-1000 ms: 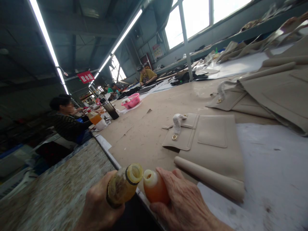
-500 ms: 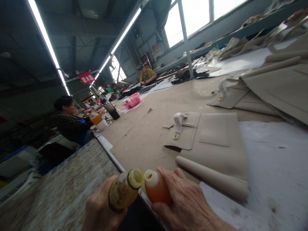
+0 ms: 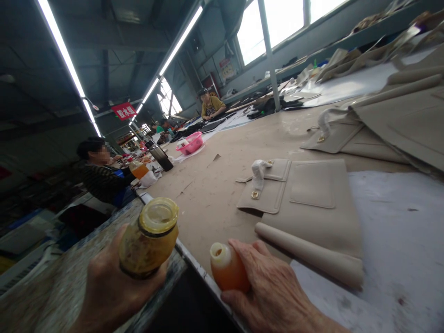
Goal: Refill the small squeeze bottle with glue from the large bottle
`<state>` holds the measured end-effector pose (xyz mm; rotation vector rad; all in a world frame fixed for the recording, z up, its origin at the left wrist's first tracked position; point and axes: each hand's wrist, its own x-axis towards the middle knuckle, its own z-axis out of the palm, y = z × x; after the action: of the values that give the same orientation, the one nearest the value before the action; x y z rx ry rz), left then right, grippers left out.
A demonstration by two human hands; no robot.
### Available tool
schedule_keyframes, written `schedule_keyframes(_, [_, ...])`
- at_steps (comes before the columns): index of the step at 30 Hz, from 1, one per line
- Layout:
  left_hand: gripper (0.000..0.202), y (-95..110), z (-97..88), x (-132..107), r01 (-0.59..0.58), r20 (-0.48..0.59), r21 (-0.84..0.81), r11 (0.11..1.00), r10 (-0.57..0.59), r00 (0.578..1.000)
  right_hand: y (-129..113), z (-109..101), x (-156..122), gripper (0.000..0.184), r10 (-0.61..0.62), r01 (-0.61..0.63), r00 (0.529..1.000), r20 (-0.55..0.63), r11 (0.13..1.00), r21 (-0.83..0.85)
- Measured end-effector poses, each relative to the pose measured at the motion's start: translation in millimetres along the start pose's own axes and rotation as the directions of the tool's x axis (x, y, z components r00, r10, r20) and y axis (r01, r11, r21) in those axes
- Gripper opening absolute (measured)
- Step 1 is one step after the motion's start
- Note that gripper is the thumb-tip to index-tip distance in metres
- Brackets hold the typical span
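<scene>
My left hand (image 3: 114,277) is wrapped round a yellowish, stained bottle (image 3: 149,240) with a wide open mouth, raised over the table's near edge. My right hand (image 3: 274,282) grips a smaller translucent bottle (image 3: 229,268) of orange liquid. Its narrow neck is uncapped and tips toward the left. The two bottles stand apart. Just beyond my right hand lies a beige leather bag piece (image 3: 312,208), with a wrapped handle (image 3: 258,175), gold-coloured fittings and a rolled lower edge.
More beige bag pieces (image 3: 398,125) are heaped at the right. A pink basket (image 3: 190,143) and a dark flask (image 3: 160,156) stand farther off. One co-worker (image 3: 104,175) sits at the left with an orange bottle; another (image 3: 211,106) works at the far end.
My left hand has drawn its bottle up and left, away from the orange bottle's mouth, and tilted it more upright. My right hand has barely moved.
</scene>
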<state>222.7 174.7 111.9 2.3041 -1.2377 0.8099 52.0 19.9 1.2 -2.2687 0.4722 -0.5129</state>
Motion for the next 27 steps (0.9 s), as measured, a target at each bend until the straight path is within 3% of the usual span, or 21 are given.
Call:
schedule_keyframes(3, [0.043, 6.1, 0.3, -5.5, 0.029, 0.009, -0.030, 0.999, -0.028, 1.000, -0.1, 0.7, 0.7, 0.066, -0.004, 0.004, 1.000, -0.012, 1.000, -0.004])
schedule_keyframes(9, [0.045, 6.3, -6.1, -9.1, 0.254, 0.113, -0.147, 0.956, -0.239, 0.964, -3.0, -2.6, -2.4, 0.063, -0.004, 0.004, 1.000, -0.017, 1.000, -0.009])
schedule_keyframes(10, [0.044, 5.3, -8.3, -6.4, 0.233, 0.100, -0.138, 0.963, -0.221, 0.970, -2.9, -2.6, -2.7, 0.062, -0.007, 0.007, 1.000, -0.019, 1.000, -0.009])
schedule_keyframes(12, [0.042, 3.7, -11.0, -1.1, 0.075, 0.061, -0.117, 0.990, -0.068, 0.996, -2.4, -1.7, -2.7, 0.062, -0.013, 0.012, 1.000, -0.023, 1.000, -0.011])
schedule_keyframes(15, [0.039, 5.0, -7.4, -0.7, -0.124, 0.062, -0.131, 0.984, 0.133, 0.989, -1.9, 0.4, -1.4, 0.064, -0.012, 0.011, 1.000, -0.027, 1.000, -0.013])
schedule_keyframes(22, [0.036, 18.9, 17.5, -33.8, 0.040, 0.266, -0.241, 0.970, 0.026, 0.963, -4.5, -2.8, -0.8, 0.067, 0.016, -0.016, 1.000, 0.006, 1.000, -0.007])
schedule_keyframes(27, [0.035, 11.2, 25.0, -47.6, 0.121, 0.330, -0.218, 0.968, -0.043, 0.943, -3.8, -3.1, -3.3, 0.068, 0.021, -0.021, 0.999, 0.026, 1.000, -0.005])
